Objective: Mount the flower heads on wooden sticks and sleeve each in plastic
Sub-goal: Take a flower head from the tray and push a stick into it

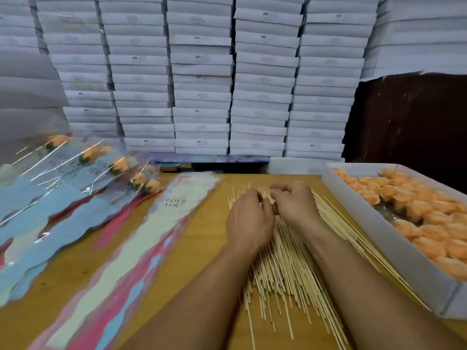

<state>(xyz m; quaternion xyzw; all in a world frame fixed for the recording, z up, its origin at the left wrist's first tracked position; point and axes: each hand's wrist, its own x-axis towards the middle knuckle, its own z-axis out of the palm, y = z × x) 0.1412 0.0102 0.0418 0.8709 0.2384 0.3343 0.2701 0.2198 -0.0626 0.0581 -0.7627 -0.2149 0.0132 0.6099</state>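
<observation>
A loose pile of thin wooden sticks [285,261] lies fanned out on the wooden table [209,236] in front of me. Both hands are on the far end of the pile, close together. My left hand [249,218] has its fingers and thumb curled and pinches at the sticks. My right hand [295,205], also curled, pinches sticks right beside it. The fingertips are partly hidden. At the right, a white box [374,218] holds several orange flower heads [417,210]. A stack of empty printed plastic sleeves [141,243] marked "LOVE YOU" lies at the left.
Several finished sleeved orange flowers [106,160] lie in a heap at the far left. Tall stacks of white flat boxes [202,84] wall off the back of the table. A dark panel [409,117] stands behind the flower box.
</observation>
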